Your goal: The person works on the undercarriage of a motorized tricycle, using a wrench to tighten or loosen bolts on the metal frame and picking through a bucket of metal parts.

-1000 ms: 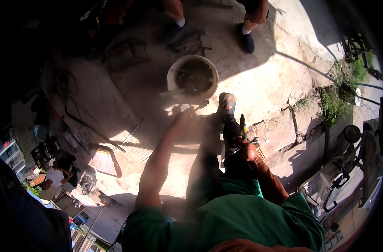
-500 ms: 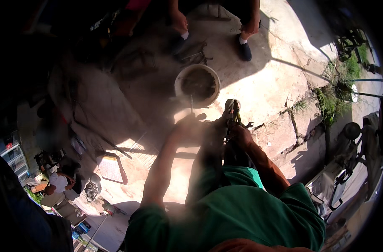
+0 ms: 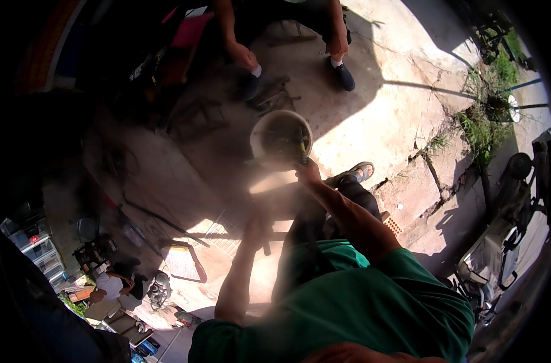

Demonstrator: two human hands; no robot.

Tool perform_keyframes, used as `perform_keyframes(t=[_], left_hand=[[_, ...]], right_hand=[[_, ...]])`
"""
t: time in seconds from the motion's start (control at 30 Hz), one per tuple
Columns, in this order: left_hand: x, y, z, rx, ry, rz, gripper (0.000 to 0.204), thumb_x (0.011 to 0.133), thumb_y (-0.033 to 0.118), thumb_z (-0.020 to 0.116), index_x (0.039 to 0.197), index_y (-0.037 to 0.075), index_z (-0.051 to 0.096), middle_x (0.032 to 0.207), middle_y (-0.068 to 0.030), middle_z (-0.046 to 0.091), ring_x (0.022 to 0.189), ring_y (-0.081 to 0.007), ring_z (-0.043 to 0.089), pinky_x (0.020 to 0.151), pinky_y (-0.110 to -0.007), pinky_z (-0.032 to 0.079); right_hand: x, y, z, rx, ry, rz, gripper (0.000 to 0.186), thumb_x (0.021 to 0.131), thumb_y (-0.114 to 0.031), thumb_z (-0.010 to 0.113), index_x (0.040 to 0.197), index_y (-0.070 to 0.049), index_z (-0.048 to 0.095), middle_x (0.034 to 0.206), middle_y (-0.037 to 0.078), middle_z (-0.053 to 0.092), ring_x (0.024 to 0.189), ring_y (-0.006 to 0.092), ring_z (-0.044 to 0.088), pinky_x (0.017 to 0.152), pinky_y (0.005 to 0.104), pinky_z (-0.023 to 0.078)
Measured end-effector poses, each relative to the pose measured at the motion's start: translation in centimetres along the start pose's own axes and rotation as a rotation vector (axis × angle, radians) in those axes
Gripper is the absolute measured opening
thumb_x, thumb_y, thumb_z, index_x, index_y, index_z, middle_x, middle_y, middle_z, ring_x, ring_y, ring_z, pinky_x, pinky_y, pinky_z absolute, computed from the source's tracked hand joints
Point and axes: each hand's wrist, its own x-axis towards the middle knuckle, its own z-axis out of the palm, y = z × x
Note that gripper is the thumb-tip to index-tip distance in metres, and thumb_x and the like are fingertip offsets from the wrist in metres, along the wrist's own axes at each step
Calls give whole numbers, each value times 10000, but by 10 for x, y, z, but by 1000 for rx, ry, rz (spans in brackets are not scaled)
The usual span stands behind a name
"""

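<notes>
My right hand (image 3: 309,172) reaches to the near rim of a pale round bucket (image 3: 257,134). It is closed on a slim tool with a yellow part (image 3: 303,145), which points over the bucket's dark inside; its exact kind is unclear. Nearer my body and to the left, my left hand (image 3: 257,225) is lowered and hazy with glare. A short dark handle-like piece (image 3: 267,246) sticks out beside it, and its fingers look closed, but what they hold cannot be made out.
Across the bucket sits another person, whose hands (image 3: 244,57) rest by the legs. Dark metal frames (image 3: 272,97) lie beyond the bucket. My sandalled foot (image 3: 364,170) is to the right. A framed panel (image 3: 183,261) and a second person (image 3: 113,284) are at left; cracked concrete (image 3: 408,187) lies right.
My right hand has moved from beside my leg, forward and left to the bucket with its tool. My left hand has drawn back from the bucket toward my body. My foot has shifted right.
</notes>
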Motion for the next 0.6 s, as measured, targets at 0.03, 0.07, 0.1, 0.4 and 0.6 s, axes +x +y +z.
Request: perform_keyframes(t=[0.03, 0.07, 0.1, 0.4, 0.6], left_hand=[[-4, -2, 3, 82, 63, 55, 425, 1012, 502, 443, 832, 146, 592, 522, -17, 462, 378, -135, 405, 373, -289, 307], [-2, 1, 10, 154, 114, 103, 430, 1015, 495, 433, 851, 135, 602, 528, -19, 466, 386, -137, 406, 385, -296, 316], [0, 7, 18, 71, 33, 26, 436, 1019, 487, 423, 871, 124, 612, 535, -22, 469, 393, -140, 406, 397, -303, 325], [45, 91, 200, 55, -308, -382, 379, 1015, 399, 485, 988, 64, 661, 608, -6, 522, 465, -134, 428, 467, -296, 350], [68, 187, 382, 714, -478, 9, 327, 1014, 329, 520, 990, 40, 671, 629, -9, 570, 482, -111, 468, 442, -268, 369]], right_hand=[[-7, 1, -11, 65, -55, 22, 294, 907, -177, 653, 1159, -27, 638, 733, 28, 583, 614, 112, 565, 551, 320, 465], [-13, 1, -31, 133, -102, 39, 321, 908, -170, 653, 1191, -22, 615, 741, 20, 569, 607, 108, 556, 555, 330, 470], [-16, 16, -61, 389, -227, 53, 290, 910, -145, 648, 1169, -17, 623, 754, 22, 572, 630, 123, 572, 584, 333, 484], [-116, 112, -427, 190, 342, 306, 70, 856, -109, 656, 922, -88, 651, 684, 33, 589, 612, 145, 582, 541, 300, 459], [-241, 161, -560, 702, 667, 331, 134, 845, -34, 650, 960, -82, 602, 696, 37, 566, 527, 115, 541, 424, 274, 371]])
